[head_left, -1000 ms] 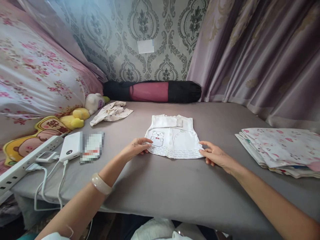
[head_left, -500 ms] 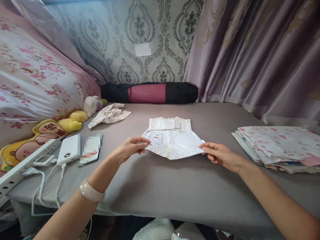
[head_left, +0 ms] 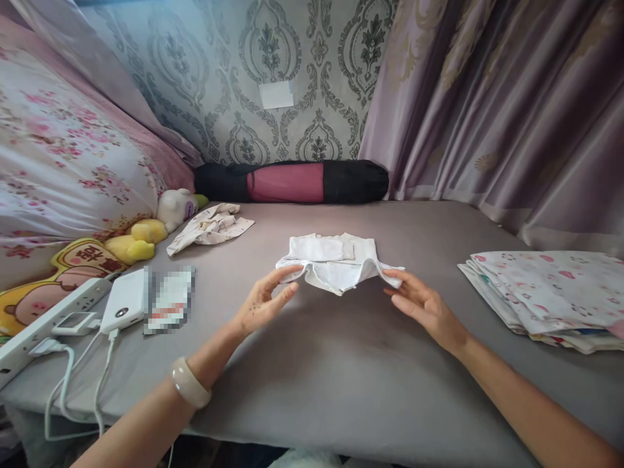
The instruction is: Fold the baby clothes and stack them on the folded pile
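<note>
A small white baby top (head_left: 332, 248) lies on the grey bed cover, with its sleeves folded across the far part. Its near edge is bunched up in a wavy fold, and the printed front is mostly hidden. My left hand (head_left: 268, 300) touches the left corner of this edge with its fingertips, thumb spread away. On the other side, my right hand (head_left: 429, 307) has its fingers against the right corner, thumb also apart. Neither hand pinches the cloth.
A stack of folded printed cloths (head_left: 550, 292) lies at right. On the left are a crumpled cream garment (head_left: 212, 227), a white power bank (head_left: 125, 302), a pixelated phone-like item (head_left: 169, 302), a power strip (head_left: 63, 312) with cables and plush toys (head_left: 131, 242). A black-and-pink roll bag (head_left: 287, 182) lies by the wall.
The top's near edge, held stretched by both hands before, has folded away from me onto the garment. The thumbs have come off the cloth and both hands have opened.
</note>
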